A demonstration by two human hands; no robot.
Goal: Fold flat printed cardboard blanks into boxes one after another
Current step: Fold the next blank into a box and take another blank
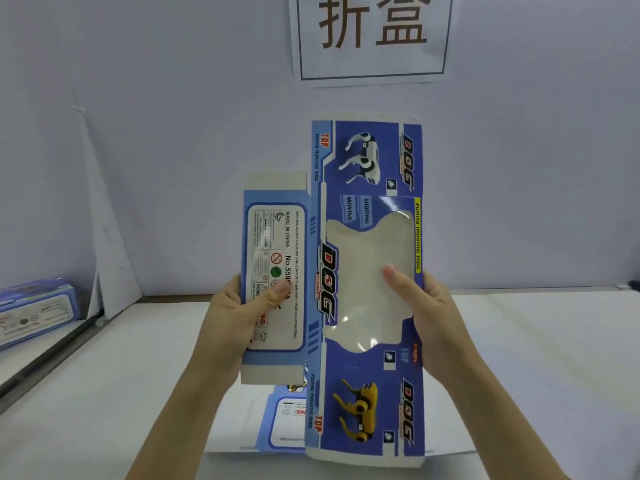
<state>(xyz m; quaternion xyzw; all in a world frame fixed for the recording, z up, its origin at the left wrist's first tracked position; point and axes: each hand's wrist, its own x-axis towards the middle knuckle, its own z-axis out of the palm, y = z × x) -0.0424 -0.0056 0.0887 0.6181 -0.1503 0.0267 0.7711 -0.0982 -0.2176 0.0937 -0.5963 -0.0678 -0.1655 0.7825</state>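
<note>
White tbl (104, 393), glossy flat cardbd blank (367, 161)

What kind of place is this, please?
Probably a box-folding work station: a wall sign, a flat printed blank held over a white table, another blank lying below, and a folded box at left.

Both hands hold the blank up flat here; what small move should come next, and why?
Probably fold the pale label panel back along its crease. The blue printed cardboard blank is flat; the left hand pinches that panel and the right hand grips the window side.
</note>
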